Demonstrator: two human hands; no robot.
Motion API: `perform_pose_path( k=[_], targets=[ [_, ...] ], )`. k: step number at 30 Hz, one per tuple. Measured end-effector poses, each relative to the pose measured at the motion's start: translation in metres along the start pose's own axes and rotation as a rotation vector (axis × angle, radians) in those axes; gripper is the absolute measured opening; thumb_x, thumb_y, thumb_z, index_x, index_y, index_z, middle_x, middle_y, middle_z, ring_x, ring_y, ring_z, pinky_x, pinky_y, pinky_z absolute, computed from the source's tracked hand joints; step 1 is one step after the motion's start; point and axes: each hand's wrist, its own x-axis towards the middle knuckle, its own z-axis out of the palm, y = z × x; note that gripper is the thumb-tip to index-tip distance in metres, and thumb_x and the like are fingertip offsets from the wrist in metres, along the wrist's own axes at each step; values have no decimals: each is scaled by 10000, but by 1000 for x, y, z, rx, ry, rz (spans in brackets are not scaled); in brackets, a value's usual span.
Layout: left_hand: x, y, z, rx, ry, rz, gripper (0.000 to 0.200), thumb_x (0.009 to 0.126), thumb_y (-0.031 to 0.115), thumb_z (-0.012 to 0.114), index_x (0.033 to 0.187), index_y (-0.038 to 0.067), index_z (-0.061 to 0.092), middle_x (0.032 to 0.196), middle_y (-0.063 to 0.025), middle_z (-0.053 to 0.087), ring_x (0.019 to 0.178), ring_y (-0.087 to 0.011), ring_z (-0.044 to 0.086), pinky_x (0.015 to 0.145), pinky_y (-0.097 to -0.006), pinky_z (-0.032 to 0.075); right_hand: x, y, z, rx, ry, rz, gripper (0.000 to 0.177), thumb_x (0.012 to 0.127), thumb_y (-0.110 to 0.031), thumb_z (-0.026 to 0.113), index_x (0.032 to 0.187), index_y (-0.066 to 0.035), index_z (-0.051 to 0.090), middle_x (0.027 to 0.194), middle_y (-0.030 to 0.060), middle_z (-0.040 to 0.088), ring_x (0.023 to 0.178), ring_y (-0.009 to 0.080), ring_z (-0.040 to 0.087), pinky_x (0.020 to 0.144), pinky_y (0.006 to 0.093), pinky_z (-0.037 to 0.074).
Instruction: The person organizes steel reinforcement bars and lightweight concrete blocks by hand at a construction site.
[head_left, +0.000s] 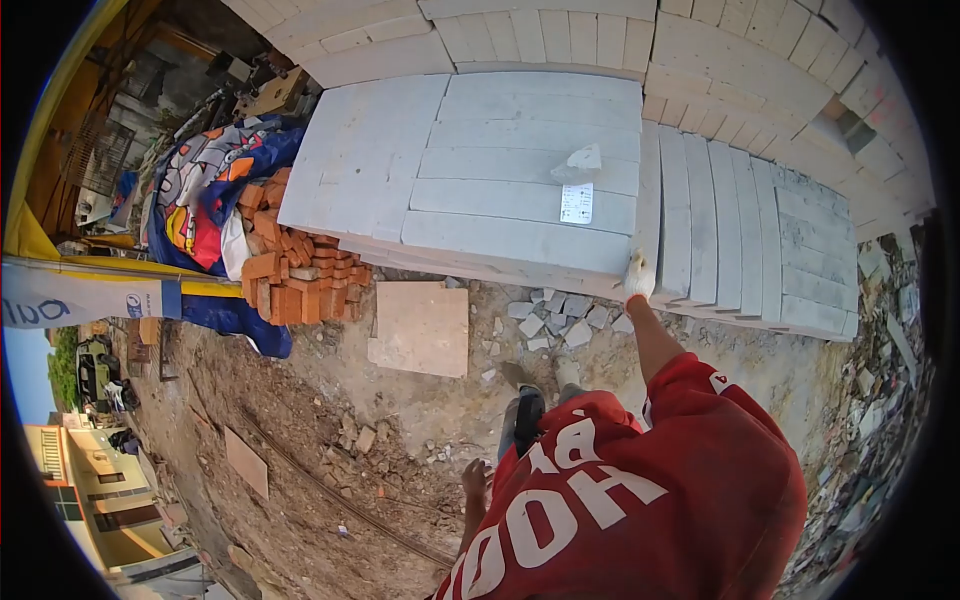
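My right hand (640, 275), in a whitish glove, is at the near end of a narrow pale block (648, 190), its fingers bent against that end. This block stands at the seam between a large stack of pale blocks (525, 175) and a row of upright blocks (720, 225). On the large stack lie a white printed label (577, 203) and a broken white chunk (584, 158). My left hand (475, 480) is bare and hangs low beside my body over the dirt, with its fingers slightly apart and nothing visible in it.
Grey rubble (570, 315) lies by the stack's foot, near my shoes. Left of it are a flat square board (420, 328), piled red bricks (300, 280) and a colourful tarp (200, 200). More pale blocks (540, 40) rise behind. Debris (860, 440) covers the right side.
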Motion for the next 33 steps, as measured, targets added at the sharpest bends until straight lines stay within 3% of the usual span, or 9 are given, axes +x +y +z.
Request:
perform_pose_path(
  k=[2, 5, 7, 8, 12, 19, 26, 29, 33],
  targets=[
    [-1, -5, -1, -276, 32, -143, 440, 922, 258, 573, 1330, 105, 509, 959, -105, 675, 696, -231, 677, 538, -329, 506, -17, 55, -14, 174, -205, 192, 502, 911, -480, 492, 1001, -22, 677, 826, 183, 683, 767, 351, 642, 718, 413, 481],
    [-5, 6, -8, -356, 141, -233, 443, 929, 266, 569, 1342, 126, 491, 970, -112, 672, 693, -234, 675, 561, -347, 521, -57, 180, -33, -357, -470, 72, 446, 818, -435, 589, 1030, -55, 694, 1018, 201, 681, 973, 384, 648, 805, 435, 508],
    [-5, 12, -9, -359, 136, -221, 444, 931, 266, 570, 1345, 128, 488, 976, -112, 671, 709, -236, 676, 566, -345, 516, -115, 187, -69, -875, -652, -17, 365, 784, -360, 622, 970, -63, 721, 909, 181, 705, 832, 352, 681, 739, 427, 526],
    [-5, 15, -11, -360, 137, -206, 445, 933, 266, 571, 1348, 129, 484, 982, -113, 670, 725, -237, 678, 571, -343, 512, -141, 174, -89, -1025, -790, -76, 405, 748, -396, 649, 1006, -94, 727, 1042, 198, 678, 982, 384, 650, 843, 446, 522],
    [1, 14, -16, -384, 84, -161, 455, 936, 257, 570, 1361, 127, 474, 1025, -119, 660, 740, -237, 674, 581, -342, 510, -166, 241, -92, -1000, -965, -42, 415, 730, -410, 660, 960, -73, 732, 1052, 215, 667, 1015, 390, 635, 865, 440, 516],
    [3, -15, -32, -329, 52, -156, 467, 941, 248, 566, 1372, 106, 455, 1028, -138, 656, 731, -240, 672, 599, -353, 512, -141, 102, -84, -552, -465, -196, 263, 758, -279, 592, 854, -70, 719, 898, 193, 686, 867, 382, 667, 751, 443, 523],
    [0, -47, -49, -178, 7, -204, 549, 894, 230, 634, 1387, 88, 438, 1057, -170, 665, 783, -272, 697, 631, -385, 536, -81, -38, -67, -390, -206, -211, 411, 795, -330, 650, 1097, -52, 641, 1005, 159, 696, 945, 336, 660, 820, 407, 511],
    [-9, -44, -51, 256, -192, 408, 664, 807, 161, 741, 1387, 64, 432, 1047, -144, 670, 770, -214, 683, 624, -312, 543, -43, -56, -45, -350, -33, -253, 518, 812, -383, 634, 1187, -30, 582, 1029, 212, 680, 975, 369, 651, 842, 431, 505],
    [-83, 43, -15, 173, -376, 435, 708, 782, 171, 767, 1394, 54, 433, 1083, -129, 647, 863, -219, 662, 729, -321, 547, -4, -69, -10, -376, -22, -97, 649, 846, -444, 571, 1295, 12, 464, 1050, 280, 654, 1003, 402, 637, 863, 453, 495]
  ],
)
